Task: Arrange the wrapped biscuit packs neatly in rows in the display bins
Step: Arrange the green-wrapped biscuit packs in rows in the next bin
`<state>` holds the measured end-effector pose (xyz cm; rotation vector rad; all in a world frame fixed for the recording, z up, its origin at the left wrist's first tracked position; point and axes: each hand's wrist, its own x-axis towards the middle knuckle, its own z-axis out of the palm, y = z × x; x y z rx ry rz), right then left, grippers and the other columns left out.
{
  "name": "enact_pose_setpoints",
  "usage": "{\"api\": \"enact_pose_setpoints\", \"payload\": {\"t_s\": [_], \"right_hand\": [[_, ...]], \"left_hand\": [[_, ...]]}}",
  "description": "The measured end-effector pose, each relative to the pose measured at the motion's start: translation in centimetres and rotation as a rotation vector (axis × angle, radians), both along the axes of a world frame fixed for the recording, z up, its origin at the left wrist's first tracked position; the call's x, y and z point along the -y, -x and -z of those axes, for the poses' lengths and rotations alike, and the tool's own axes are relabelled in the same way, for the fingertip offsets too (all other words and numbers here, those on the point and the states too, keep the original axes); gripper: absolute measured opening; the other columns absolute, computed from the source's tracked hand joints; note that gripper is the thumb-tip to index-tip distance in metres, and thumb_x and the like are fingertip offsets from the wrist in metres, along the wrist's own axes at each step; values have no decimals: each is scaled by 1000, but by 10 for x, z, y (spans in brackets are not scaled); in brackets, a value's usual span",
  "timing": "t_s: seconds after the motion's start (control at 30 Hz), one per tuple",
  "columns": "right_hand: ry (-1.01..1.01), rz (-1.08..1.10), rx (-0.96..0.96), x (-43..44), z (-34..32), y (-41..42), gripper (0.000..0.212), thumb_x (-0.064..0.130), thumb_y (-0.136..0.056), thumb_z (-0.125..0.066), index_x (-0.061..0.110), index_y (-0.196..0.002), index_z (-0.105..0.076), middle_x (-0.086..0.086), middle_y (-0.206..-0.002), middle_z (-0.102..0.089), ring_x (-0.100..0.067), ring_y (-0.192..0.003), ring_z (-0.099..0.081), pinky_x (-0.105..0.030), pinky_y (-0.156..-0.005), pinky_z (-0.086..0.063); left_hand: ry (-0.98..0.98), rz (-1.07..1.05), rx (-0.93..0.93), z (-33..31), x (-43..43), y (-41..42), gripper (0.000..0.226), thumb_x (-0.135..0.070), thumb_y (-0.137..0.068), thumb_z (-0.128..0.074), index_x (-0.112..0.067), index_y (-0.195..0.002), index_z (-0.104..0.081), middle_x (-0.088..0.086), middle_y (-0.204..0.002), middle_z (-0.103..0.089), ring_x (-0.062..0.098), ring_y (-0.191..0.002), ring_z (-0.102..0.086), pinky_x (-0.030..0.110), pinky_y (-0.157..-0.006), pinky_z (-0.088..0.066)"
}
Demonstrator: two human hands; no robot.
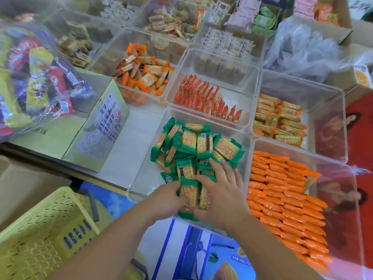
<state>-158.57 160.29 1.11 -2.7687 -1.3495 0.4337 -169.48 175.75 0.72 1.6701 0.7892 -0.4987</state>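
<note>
Two hands: I see both inside the clear bin [139,178].
Left hand [167,196]: curled round upright green packs [189,195].
Right hand [222,190]: fingers spread, pressing those packs.

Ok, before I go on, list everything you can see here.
clear bins: several, clear, side by side
green packs: many, green, heaped in near middle bin
orange packs: many, orange, neat rows, near right bin
red packs: one row, red, bin behind the green
yellow packs: many, yellow-orange, far right bin
loose orange packs: many, orange, back left bin
basket: one, yellow, lower left
carton: one, pale green, left
left hand: one, grips upright green packs
right hand: one, fingers spread on heap
</note>
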Motion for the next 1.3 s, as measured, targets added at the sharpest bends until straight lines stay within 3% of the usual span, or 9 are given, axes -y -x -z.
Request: {"api": "enact_pose_setpoints", "payload": {"t_s": [0.3,0.47,0.57,0.67,0.8,0.9,1.0,1.2,1.3], "right_hand": [[18,58,-48,11,3,0,95,88,-63,-55,46,-147,-37,4,-143,-41,-24,-134,-36,-44,-111,-32],[104,-4,-31,17,13,3,92,87,-70,-55,45,-148,-31,3,-148,-36,-26,-137,-31,-46,-114,-25],[113,-33,-14,14,15,7,91,87,-69,-56,44,-147,-35,2,-146,-39,-27,-135,-33,-46,-112,-26],[111,-36,-10,14,16,9,90,87,-68,-57,43,-145,-38,1,-145,-42,-28,-134,-35,-48,-113,-26],[68,-29,12,20,11,9,80,81,-73,-59,38,-140,-48,-3,-133,-49,-31,-128,-43,-50,-111,-31],[-10,-60,72,24,8,10,53,53,-89,-61,33,-137,-54,-5,-119,-53,-33,-116,-50,-50,-102,-39],[-61,-65,83,24,5,13,48,31,-91,-59,29,-139,-56,-6,-116,-56,-33,-113,-51,-49,-97,-42],[-72,-43,-50,13,-5,12,56,30,-99,-52,29,-153,-36,2,-120,-52,-24,-111,-48,-40,-98,-40],[-160,39,-229,10,-7,10,63,30,-100,-57,25,-156,-31,2,-124,-49,-19,-105,-54,-31,-87,-47]], "left_hand": [[-10,-86,162,5,-19,7,22,-24,-84,-78,-38,-89,-62,-25,-82,-68,-5,-73,-65,18,-62,-48],[-156,-81,228,-6,-54,14,37,-15,-85,-77,-43,-103,-59,-10,-94,-73,12,-86,-70,38,-77,-59],[-322,63,244,-9,-64,15,53,-11,-88,-73,-50,-118,-51,-13,-91,-68,5,-76,-65,22,-63,-50],[-473,215,286,-5,-64,15,31,-20,-90,-71,-39,-104,-51,-16,-76,-62,-3,-66,-57,18,-52,-39],[-714,468,214,1,-65,18,28,-23,-84,-76,-27,-89,-49,-5,-87,-56,14,-80,-56,31,-65,-46],[-866,736,69,7,-65,22,35,-16,-86,-66,-29,-117,-56,4,-97,-56,25,-92,-56,35,-73,-45],[-865,864,-18,11,-61,25,51,-15,-92,-54,-33,-140,-48,7,-108,-64,27,-101,-57,35,-76,-44],[-679,798,-195,13,-54,13,63,-44,-96,-45,-19,-152,-33,11,-138,-53,29,-119,-53,40,-96,-47],[-590,808,-265,16,-56,-1,69,-45,-95,-44,-21,-156,-22,7,-115,-61,19,-92,-55,32,-72,-45]]}}
